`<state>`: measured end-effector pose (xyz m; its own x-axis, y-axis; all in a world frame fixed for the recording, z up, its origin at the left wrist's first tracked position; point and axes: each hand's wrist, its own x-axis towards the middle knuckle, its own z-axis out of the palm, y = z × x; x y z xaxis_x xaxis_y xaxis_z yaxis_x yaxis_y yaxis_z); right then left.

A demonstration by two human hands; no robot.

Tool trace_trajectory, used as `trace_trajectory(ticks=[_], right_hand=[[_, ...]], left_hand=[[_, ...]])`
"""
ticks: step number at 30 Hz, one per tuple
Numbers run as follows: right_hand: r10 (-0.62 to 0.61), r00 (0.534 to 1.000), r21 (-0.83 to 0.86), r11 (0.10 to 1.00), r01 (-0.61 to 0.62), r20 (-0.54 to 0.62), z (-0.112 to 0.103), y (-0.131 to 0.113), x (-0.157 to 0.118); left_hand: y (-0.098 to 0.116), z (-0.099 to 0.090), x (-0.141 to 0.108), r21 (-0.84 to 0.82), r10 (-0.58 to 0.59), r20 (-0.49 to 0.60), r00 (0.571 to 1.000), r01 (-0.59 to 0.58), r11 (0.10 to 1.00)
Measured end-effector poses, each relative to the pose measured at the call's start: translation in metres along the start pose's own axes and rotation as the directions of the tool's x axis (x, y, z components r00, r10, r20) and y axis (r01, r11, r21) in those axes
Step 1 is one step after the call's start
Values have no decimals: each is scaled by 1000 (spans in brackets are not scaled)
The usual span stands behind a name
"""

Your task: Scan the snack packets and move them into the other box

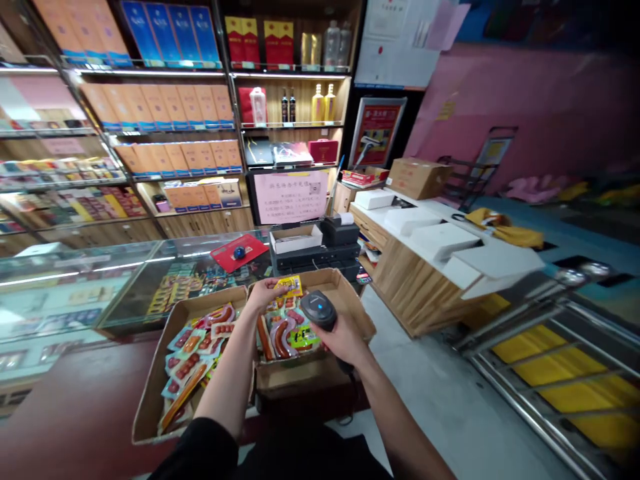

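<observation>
My left hand (264,293) pinches the left edge of a small yellow snack packet (290,287) above the far side of the right cardboard box (353,313). In my right hand (343,339) is a dark barcode scanner (320,310), its fingers wrapped round the handle. A blue light glows on top of the scanner, whose head points toward the yellow packet. Beneath both hands lie several packed sausages (284,337) and a green packet (303,338) in that box. Left of my forearm stands a second cardboard box (145,393) holding more wrapped sausages (187,367).
A glass display counter (125,267) runs along the left, with a red card (240,252) on it. Behind the boxes stand a cash drawer and receipt printer (340,233). White counters (430,237) and a metal railing (540,360) are to the right. Stocked shelves (165,133) line the back.
</observation>
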<state>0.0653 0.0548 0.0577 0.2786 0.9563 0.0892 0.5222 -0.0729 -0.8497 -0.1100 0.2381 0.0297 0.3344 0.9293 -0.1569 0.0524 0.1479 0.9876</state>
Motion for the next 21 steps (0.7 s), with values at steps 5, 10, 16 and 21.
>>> trace_trajectory(ticks=[5, 10, 16, 21], right_hand=[[-1, 994, 16, 1000, 0, 105, 13, -14, 4], [-7, 989, 31, 1000, 2, 145, 19, -13, 6], [-5, 989, 62, 998, -5, 151, 19, -8, 8], [74, 984, 53, 995, -83, 161, 15, -4, 17]], left_hand=[[-2, -20, -15, 43, 23, -61, 998, -20, 999], [-3, -28, -21, 23, 2, -63, 998, -1, 1000], [0, -35, -29, -44, -15, -90, 996, 11, 999], [-3, -81, -52, -35, 13, -261, 965, -23, 999]])
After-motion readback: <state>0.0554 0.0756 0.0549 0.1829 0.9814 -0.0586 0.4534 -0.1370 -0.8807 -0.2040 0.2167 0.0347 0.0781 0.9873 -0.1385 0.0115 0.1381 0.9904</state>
